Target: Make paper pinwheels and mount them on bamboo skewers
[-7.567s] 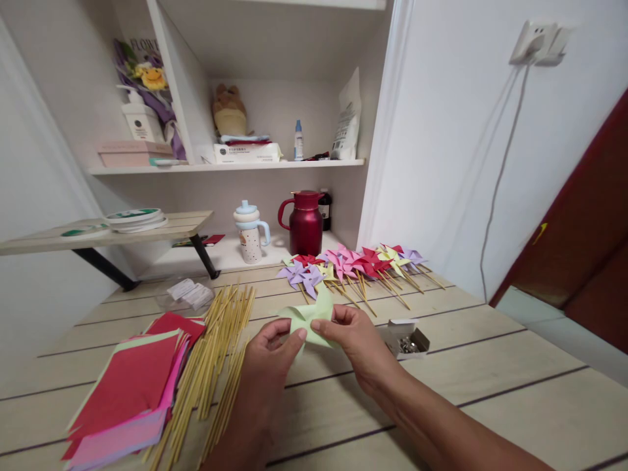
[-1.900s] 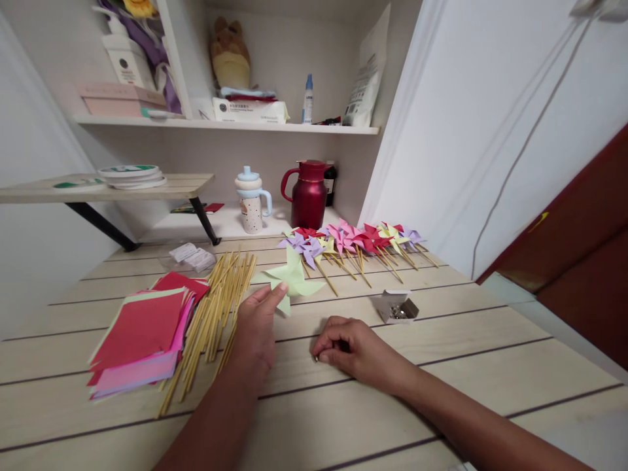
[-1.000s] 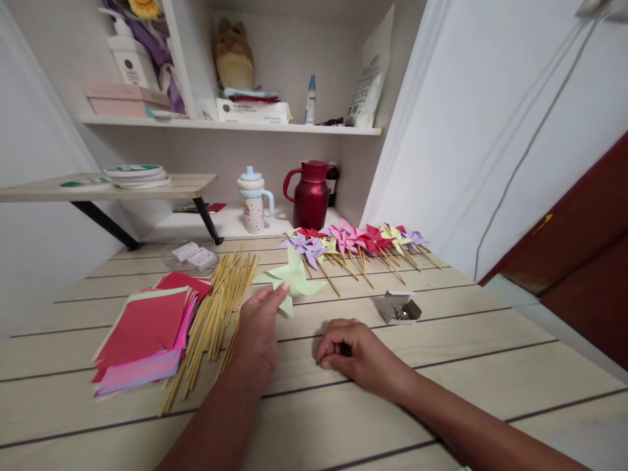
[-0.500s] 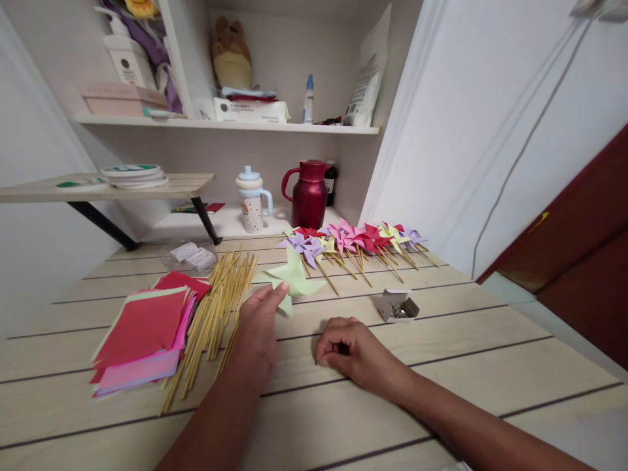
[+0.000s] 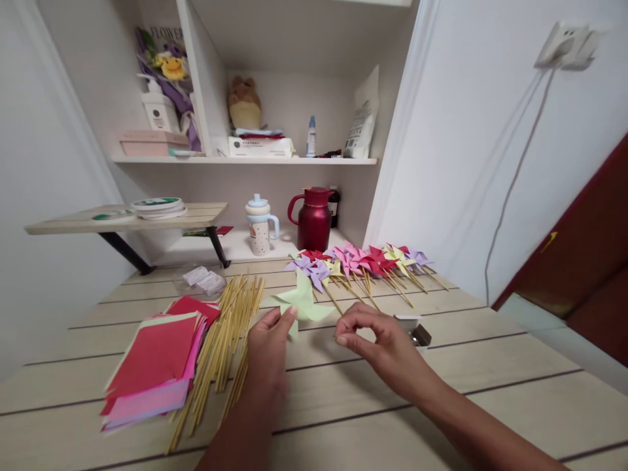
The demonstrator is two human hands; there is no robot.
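Lifted off the bench since half a second ago, the right hand (image 5: 380, 340) is now raised between the green pinwheel (image 5: 301, 303) and the small open box of pins (image 5: 416, 330); before, it was resting curled on the boards nearer the body. Its thumb and forefinger are pinched together, but whether a pin is held between them cannot be told, since anything there is too small to be seen. The left hand (image 5: 269, 343) has been kept where it was, its fingertips closed on the near blade of the green pinwheel, which lies flat on the bench just right of the loose bundle of bamboo sticks (image 5: 223, 343).

As a judgement of progress: a row of finished pinwheels (image 5: 360, 261), already mounted on sticks, is laid out at the far side of the bench in front of the red jug (image 5: 313, 219), so a good share of the work appears done. The green pinwheel is folded but not yet fixed to a stick. Much is left besides: a thick stack of coloured paper squares (image 5: 157, 366) remains unfolded at the left, and many sticks remain unused.
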